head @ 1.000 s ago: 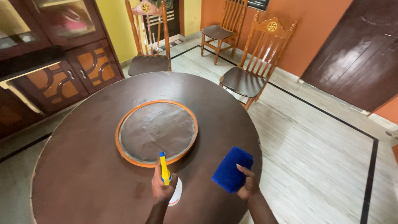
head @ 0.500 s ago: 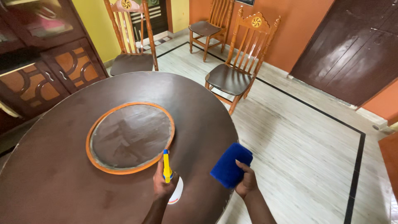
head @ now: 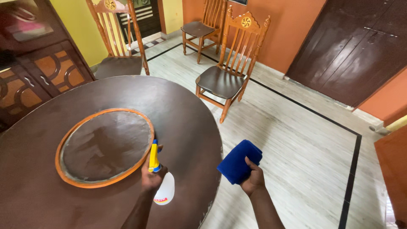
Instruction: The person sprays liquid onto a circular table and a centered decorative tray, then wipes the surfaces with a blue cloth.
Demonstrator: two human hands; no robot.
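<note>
Cabinet doors (head: 38,76) of dark wood with orange panels stand at the far left, behind a round dark-brown counter (head: 186,114). Set into the counter's middle is a round turntable disc (head: 106,146) with an orange rim, its surface streaked and dull. Just right of that rim the left hand (head: 151,178) hangs over the counter, its fingers (head: 148,167) wrapped around the neck of a white spray bottle (head: 163,191) with a yellow and blue trigger head pointing up toward the disc. Past the counter's edge, above the pale tiled floor (head: 296,144), the right hand (head: 253,180) holds a folded blue cloth (head: 237,163), fingers closed on its lower end. Three wooden chairs stand beyond: one (head: 116,63) drawn up at the counter's far side, one (head: 224,76) to its right, and one (head: 199,27) farther back by the orange wall. A dark door (head: 360,46) fills the upper right.
</note>
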